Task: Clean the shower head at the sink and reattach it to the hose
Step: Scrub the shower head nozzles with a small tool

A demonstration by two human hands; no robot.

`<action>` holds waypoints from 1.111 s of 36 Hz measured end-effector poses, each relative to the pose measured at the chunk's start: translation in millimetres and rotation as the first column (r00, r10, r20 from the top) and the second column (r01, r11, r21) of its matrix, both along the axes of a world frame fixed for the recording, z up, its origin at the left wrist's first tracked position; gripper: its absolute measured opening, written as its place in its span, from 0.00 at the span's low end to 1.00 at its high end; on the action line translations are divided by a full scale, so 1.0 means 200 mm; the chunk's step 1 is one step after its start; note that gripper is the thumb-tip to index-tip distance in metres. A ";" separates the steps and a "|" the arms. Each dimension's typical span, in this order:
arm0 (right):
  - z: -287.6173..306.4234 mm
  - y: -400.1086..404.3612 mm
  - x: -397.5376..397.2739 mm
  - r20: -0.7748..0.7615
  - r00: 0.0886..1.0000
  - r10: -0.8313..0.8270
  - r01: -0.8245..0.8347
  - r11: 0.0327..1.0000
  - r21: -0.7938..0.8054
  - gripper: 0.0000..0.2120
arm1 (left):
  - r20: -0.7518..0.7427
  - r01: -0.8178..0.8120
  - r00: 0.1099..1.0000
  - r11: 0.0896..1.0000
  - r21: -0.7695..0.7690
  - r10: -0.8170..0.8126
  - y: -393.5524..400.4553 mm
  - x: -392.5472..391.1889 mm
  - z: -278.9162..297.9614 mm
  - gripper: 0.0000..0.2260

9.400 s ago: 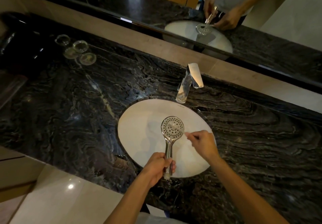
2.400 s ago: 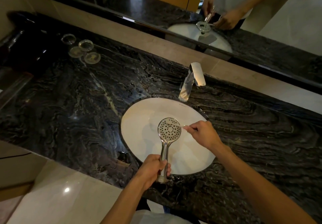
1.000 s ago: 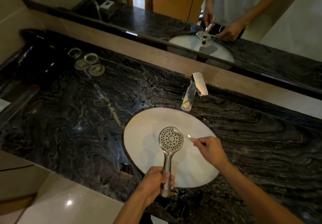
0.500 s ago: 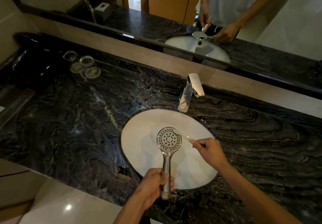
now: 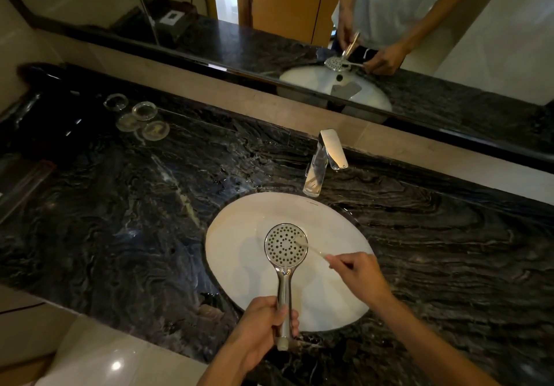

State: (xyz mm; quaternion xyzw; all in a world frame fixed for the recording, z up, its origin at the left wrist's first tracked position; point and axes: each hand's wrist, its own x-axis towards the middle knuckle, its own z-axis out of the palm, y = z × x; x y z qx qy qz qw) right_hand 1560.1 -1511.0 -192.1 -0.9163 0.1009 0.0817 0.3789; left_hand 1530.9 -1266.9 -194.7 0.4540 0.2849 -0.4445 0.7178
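1. We see two bare hands over a white oval sink [image 5: 239,265] set into a dark marbled surface [image 5: 120,220].
2. Our left hand [image 5: 263,322] is wrapped around the lower part of the chrome handle of a shower head [image 5: 286,245]; this grip is closed on the handle, whose end pokes out just below the fingers.
3. The shower head stands up and away from the left grip, over the sink bowl, with its round, holed face turned up towards us.
4. Our right hand [image 5: 358,274] is to the right of the left grip and slightly farther from us. It pinches a thin pale brush [image 5: 311,247]; this grip is closed on the brush's end.
5. The brush runs from the right grip up and to the left, and its tip touches the right side of the shower head's face.
6. Beyond both grips, a chrome tap [image 5: 325,160] stands at the far rim of the sink.
7. Far to the left of the grips, four small clear round dishes [image 5: 141,117] sit together on the surface.
8. A mirror [image 5: 299,10] behind the tap reflects the hands and the shower head.
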 end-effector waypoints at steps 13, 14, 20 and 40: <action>-0.01 -0.02 0.00 0.002 0.991 -0.131 0.131 0.991 -0.017 0.25 | -0.002 -0.008 1.000 1.000 0.007 0.008 0.00 0.01 0.03 0.06; -0.01 -0.02 -0.01 -0.001 0.991 -0.137 0.137 0.991 -0.004 0.24 | 0.001 -0.008 1.000 1.000 0.006 0.007 0.00 0.01 0.03 0.06; -0.04 0.04 -0.17 -0.081 0.993 0.089 -0.087 0.996 0.030 0.28 | -0.006 -0.016 1.000 1.000 0.019 0.016 0.01 0.01 0.05 0.06; -0.02 0.10 -0.13 -0.069 0.987 0.143 -0.141 0.989 0.034 0.33 | 0.037 -0.011 0.999 1.000 0.028 0.010 -0.02 0.03 0.11 0.05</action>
